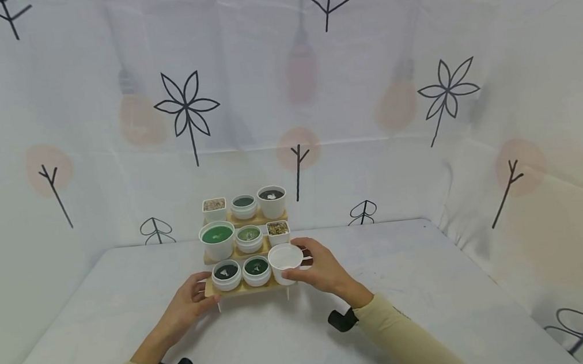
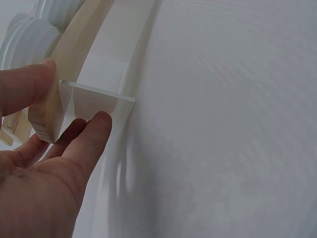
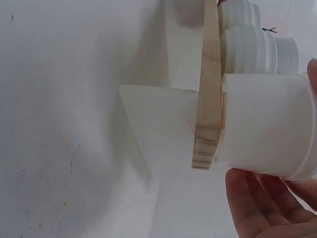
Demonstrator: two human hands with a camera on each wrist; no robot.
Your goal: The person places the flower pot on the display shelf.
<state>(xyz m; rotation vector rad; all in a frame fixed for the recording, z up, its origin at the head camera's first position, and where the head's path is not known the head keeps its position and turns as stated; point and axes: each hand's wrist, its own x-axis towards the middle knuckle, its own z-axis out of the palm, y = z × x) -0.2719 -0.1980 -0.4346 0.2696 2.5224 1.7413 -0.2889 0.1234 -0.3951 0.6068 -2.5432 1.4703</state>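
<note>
A three-tier wooden plant stand [image 1: 247,290] on clear legs stands on the table, holding white pots in rows. My left hand [image 1: 187,302] grips the left end of the front board. In the left wrist view the thumb lies on top of the board [image 2: 81,47] and the fingers reach beneath it, beside the clear leg [image 2: 96,99]. A white cup [image 1: 285,258] sits at the right end of the front board. My right hand [image 1: 322,269] holds this cup [image 3: 267,124], thumb on the near side and fingers round the far side.
Beside the cup on the front board are two small round pots [image 1: 256,270] with dark contents. Taller and square pots [image 1: 217,243] fill the upper tiers. White cloth covers the table [image 1: 412,310]; a patterned sheet [image 1: 238,53] hangs behind.
</note>
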